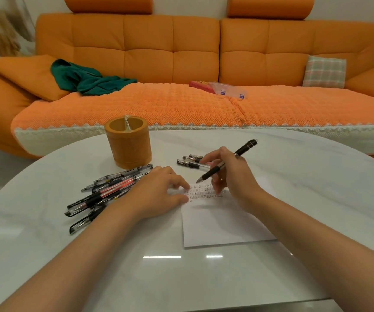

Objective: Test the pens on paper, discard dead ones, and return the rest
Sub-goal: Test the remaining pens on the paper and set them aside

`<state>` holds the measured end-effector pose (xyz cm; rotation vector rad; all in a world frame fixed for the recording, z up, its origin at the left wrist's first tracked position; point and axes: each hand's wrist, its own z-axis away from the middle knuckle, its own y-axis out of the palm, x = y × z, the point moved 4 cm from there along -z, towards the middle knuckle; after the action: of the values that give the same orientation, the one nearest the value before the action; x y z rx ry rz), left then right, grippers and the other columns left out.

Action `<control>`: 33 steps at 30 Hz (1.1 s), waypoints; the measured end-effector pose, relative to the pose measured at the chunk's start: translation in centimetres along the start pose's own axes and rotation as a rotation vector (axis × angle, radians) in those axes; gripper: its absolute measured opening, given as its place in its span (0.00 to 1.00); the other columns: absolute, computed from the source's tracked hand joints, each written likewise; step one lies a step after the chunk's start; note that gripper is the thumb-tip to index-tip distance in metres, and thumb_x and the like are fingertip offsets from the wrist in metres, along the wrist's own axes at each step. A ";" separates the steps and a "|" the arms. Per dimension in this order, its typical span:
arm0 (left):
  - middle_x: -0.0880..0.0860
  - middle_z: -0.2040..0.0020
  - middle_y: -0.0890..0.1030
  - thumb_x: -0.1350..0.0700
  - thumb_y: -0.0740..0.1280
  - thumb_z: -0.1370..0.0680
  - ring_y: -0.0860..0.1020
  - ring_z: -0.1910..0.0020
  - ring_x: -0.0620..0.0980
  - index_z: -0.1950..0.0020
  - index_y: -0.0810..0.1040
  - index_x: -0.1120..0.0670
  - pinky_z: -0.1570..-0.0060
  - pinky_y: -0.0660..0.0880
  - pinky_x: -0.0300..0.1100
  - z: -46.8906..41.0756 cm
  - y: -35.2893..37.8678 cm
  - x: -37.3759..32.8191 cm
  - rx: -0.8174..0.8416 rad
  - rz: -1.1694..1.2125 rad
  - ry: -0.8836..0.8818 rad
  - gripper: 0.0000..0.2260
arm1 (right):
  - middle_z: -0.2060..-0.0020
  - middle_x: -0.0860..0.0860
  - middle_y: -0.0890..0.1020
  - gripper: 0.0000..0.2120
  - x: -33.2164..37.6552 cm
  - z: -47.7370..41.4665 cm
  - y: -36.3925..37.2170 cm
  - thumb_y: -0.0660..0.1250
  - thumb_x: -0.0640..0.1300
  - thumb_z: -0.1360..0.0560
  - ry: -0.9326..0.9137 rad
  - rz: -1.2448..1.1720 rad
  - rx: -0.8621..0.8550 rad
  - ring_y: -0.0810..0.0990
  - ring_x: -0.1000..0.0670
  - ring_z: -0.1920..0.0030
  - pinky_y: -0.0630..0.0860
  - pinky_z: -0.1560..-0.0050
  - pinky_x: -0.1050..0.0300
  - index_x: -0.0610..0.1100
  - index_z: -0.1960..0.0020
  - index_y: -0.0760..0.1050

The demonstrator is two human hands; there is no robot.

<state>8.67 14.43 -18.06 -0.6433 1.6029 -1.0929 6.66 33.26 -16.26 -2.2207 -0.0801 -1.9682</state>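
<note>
A white sheet of paper (222,224) lies on the table, with rows of small written marks near its top edge. My right hand (233,174) grips a black pen (246,147), whose tip hovers just above the marks. My left hand (159,192) rests flat on the paper's top left corner, fingers spread. A pile of several black and red pens (105,192) lies left of the paper. A few more black pens (190,162) lie beyond the paper, partly hidden by my right hand. An orange cylindrical pen holder (128,144) stands behind the pile.
The white oval table (159,266) has its far edge close to an orange sofa (181,64). On the sofa lie a green cloth (85,78), a clear plastic box (231,90) and a plaid cushion (324,72).
</note>
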 end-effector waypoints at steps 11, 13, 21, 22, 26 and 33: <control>0.40 0.51 0.75 0.43 0.71 0.24 0.70 0.49 0.39 0.48 0.81 0.37 0.49 0.72 0.42 -0.3 -0.2 0.3 -0.052 0.042 -0.006 0.06 | 0.71 0.39 0.80 0.02 -1.5 0.6 0.6 0.70 0.34 0.28 0.119 0.207 0.147 0.75 0.44 0.75 0.71 0.73 0.57 0.39 0.57 0.76; 0.40 0.51 0.75 0.43 0.71 0.24 0.70 0.50 0.40 0.49 0.81 0.37 0.50 0.73 0.43 -0.5 -0.2 0.3 -0.045 0.039 -0.013 0.05 | 0.72 0.42 0.81 0.04 -1.2 0.8 0.8 0.70 0.35 0.29 0.094 0.248 0.169 0.76 0.45 0.75 0.73 0.71 0.55 0.35 0.58 0.75; 0.40 0.53 0.75 0.40 0.70 0.26 0.70 0.49 0.43 0.49 0.79 0.38 0.51 0.74 0.45 -0.7 0.2 0.0 -0.087 0.008 -0.052 0.07 | 0.78 0.52 0.75 0.08 -1.3 1.0 1.6 0.70 0.33 0.29 0.053 0.333 0.256 0.72 0.51 0.77 0.69 0.75 0.59 0.34 0.61 0.70; 0.40 0.53 0.75 0.40 0.70 0.26 0.70 0.48 0.43 0.49 0.79 0.38 0.51 0.74 0.45 -0.7 0.4 -0.1 -0.092 0.013 -0.062 0.08 | 0.78 0.53 0.75 0.09 -1.3 0.9 1.6 0.70 0.33 0.29 0.052 0.340 0.258 0.71 0.52 0.77 0.68 0.75 0.60 0.34 0.61 0.70; 0.40 0.54 0.75 0.39 0.71 0.26 0.70 0.48 0.43 0.50 0.78 0.38 0.53 0.73 0.44 -0.7 0.5 -0.1 -0.101 0.026 -0.075 0.08 | 0.77 0.52 0.74 0.11 -1.5 0.9 1.6 0.71 0.35 0.29 0.038 0.343 0.270 0.71 0.51 0.75 0.67 0.75 0.60 0.33 0.61 0.69; 0.40 0.53 0.75 0.39 0.71 0.27 0.71 0.48 0.43 0.49 0.78 0.38 0.50 0.75 0.45 -0.7 0.5 -0.1 -0.086 0.046 -0.094 0.10 | 0.74 0.50 0.75 0.11 -1.7 0.8 1.5 0.72 0.38 0.29 -0.004 0.394 0.278 0.71 0.53 0.74 0.67 0.73 0.60 0.36 0.63 0.71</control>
<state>8.07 14.95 -18.48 -0.7013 1.5828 -0.9503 7.51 32.06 -18.13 -1.8926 0.0740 -1.6312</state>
